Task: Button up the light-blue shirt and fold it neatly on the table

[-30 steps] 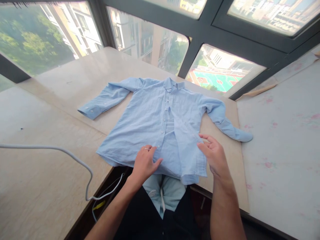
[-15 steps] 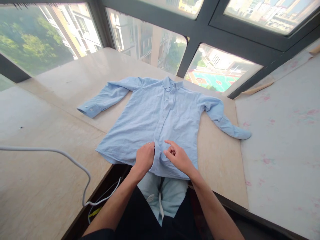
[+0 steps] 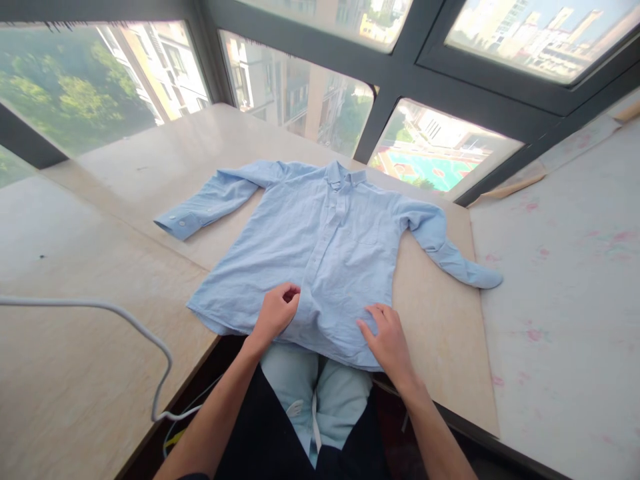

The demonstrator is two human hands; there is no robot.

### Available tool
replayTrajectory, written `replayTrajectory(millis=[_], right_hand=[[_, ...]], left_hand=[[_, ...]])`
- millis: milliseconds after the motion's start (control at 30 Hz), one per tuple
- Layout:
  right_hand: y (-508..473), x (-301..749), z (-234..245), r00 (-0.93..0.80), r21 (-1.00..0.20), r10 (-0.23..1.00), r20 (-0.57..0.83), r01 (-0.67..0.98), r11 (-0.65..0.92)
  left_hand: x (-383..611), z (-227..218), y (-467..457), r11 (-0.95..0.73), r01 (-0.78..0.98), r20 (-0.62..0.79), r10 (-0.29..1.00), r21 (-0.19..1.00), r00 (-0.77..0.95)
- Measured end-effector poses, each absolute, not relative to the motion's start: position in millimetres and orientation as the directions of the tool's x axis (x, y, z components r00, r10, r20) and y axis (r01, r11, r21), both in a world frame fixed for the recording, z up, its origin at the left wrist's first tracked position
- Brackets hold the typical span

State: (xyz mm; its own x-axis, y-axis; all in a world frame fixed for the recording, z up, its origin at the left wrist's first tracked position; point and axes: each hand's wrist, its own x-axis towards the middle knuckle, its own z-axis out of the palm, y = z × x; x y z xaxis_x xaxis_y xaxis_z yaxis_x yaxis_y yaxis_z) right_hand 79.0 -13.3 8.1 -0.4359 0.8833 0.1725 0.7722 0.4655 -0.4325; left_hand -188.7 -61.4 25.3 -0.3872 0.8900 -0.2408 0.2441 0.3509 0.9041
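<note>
A light blue long-sleeved button-up shirt (image 3: 340, 247) lies front up, its collar pointing away from me and its sleeves spread to both sides. My left hand (image 3: 277, 312) is over the lower front, just left of the button strip. Its fingers curl loosely, with a dark gap between thumb and index finger and no cloth seen in them. Over the lower right front, near the hem, my right hand (image 3: 386, 339) rests with fingers spread. The hem hangs a little over the ledge's front edge, above my legs.
The shirt is on a pale stone-like window ledge (image 3: 115, 200). A white cable (image 3: 125, 313) runs across its left part and down past the edge. Grey window frames (image 3: 300, 40) stand behind, and a flower-patterned wall (image 3: 560, 300) bounds the right.
My left hand has shifted left and loosened from the shirt's front edge. My right hand has moved right and down, its fingers spreading over the shirt. The front now lies flatter.
</note>
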Motion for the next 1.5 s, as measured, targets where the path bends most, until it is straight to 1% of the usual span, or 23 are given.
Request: replayTrajectory(millis=[100, 200, 267, 333, 433, 500, 533, 600, 667, 767, 833, 967, 1067, 1133, 1267, 1400, 1500], right_hand=[[-19.8, 101.4, 5.6, -0.33, -0.417, 0.924, 0.191, 0.826, 0.381], [-22.1, 113.3, 4.4, -0.241, -0.478, 0.957, 0.163, 0.829, 0.29], [-21.4, 116.0, 4.5, -0.184, -0.524, 0.973, 0.141, 0.82, 0.231], [-19.0, 116.7, 5.9, -0.149, -0.553, 0.982, 0.118, 0.811, 0.19], [-13.5, 119.8, 10.7, -0.134, -0.558, 0.99, 0.051, 0.818, 0.14], [-10.2, 125.7, 14.0, -0.119, -0.553, 0.993, -0.001, 0.827, 0.099], [-9.1, 129.7, 15.0, -0.111, -0.557, 0.994, -0.023, 0.827, 0.079], [-8.0, 137.5, 15.1, -0.106, -0.588, 0.993, -0.048, 0.807, 0.057], [-8.3, 141.8, 12.7, -0.122, -0.641, 0.992, -0.038, 0.764, 0.069], [-10.1, 135.5, 6.5, -0.166, -0.716, 0.986, 0.033, 0.684, 0.139], [-11.3, 123.4, 2.7, -0.194, -0.721, 0.977, 0.091, 0.664, 0.199], [-9.8, 95.9, -2.9, -0.23, -0.613, 0.953, 0.195, 0.73, 0.302], [-4.0, 85.3, -5.1, -0.247, -0.551, 0.943, 0.223, 0.766, 0.331], [0.1, 84.0, -4.4, -0.263, -0.542, 0.941, 0.213, 0.769, 0.338], [3.7, 85.1, 4.1, -0.349, -0.53, 0.926, 0.146, 0.763, 0.371], [3.6, 85.6, 15.2, -0.418, -0.468, 0.903, 0.1, 0.781, 0.414], [5.4, 93.6, 21.4, -0.444, -0.43, 0.894, 0.053, 0.798, 0.422]], left_hand=[[-188.2, 25.4, -62.9, 0.304, 0.381, -0.175, 0.925, 0.873, -0.338], [-187.8, 27.3, -62.0, 0.312, 0.449, -0.174, 0.931, 0.837, -0.322], [-186.5, 29.2, -60.2, 0.331, 0.511, -0.187, 0.931, 0.793, -0.313], [-183.5, 31.2, -58.4, 0.339, 0.628, -0.194, 0.937, 0.7, -0.29], [-177.2, 33.2, -57.5, 0.333, 0.792, -0.187, 0.943, 0.511, -0.276], [-174.2, 33.3, -57.8, 0.333, 0.836, -0.173, 0.943, 0.436, -0.285], [-173.5, 33.0, -58.0, 0.335, 0.842, -0.168, 0.942, 0.422, -0.29], [-173.6, 32.1, -57.9, 0.335, 0.839, -0.163, 0.942, 0.429, -0.294], [-175.0, 31.3, -57.0, 0.337, 0.825, -0.166, 0.941, 0.453, -0.294], [-176.4, 31.5, -54.8, 0.351, 0.805, -0.188, 0.936, 0.479, -0.297], [-176.2, 32.1, -53.6, 0.371, 0.796, -0.2, 0.929, 0.478, -0.312], [-174.8, 32.2, -53.8, 0.386, 0.787, -0.194, 0.923, 0.482, -0.333], [-174.6, 31.3, -54.9, 0.384, 0.784, -0.188, 0.923, 0.488, -0.335], [-174.7, 30.7, -54.9, 0.384, 0.782, -0.18, 0.923, 0.49, -0.34], [-174.7, 28.7, -54.1, 0.38, 0.776, -0.158, 0.923, 0.504, -0.35], [-175.2, 25.6, -55.0, 0.368, 0.791, -0.127, 0.927, 0.489, -0.353], [-175.9, 24.6, -56.1, 0.367, 0.785, -0.13, 0.927, 0.498, -0.351]])
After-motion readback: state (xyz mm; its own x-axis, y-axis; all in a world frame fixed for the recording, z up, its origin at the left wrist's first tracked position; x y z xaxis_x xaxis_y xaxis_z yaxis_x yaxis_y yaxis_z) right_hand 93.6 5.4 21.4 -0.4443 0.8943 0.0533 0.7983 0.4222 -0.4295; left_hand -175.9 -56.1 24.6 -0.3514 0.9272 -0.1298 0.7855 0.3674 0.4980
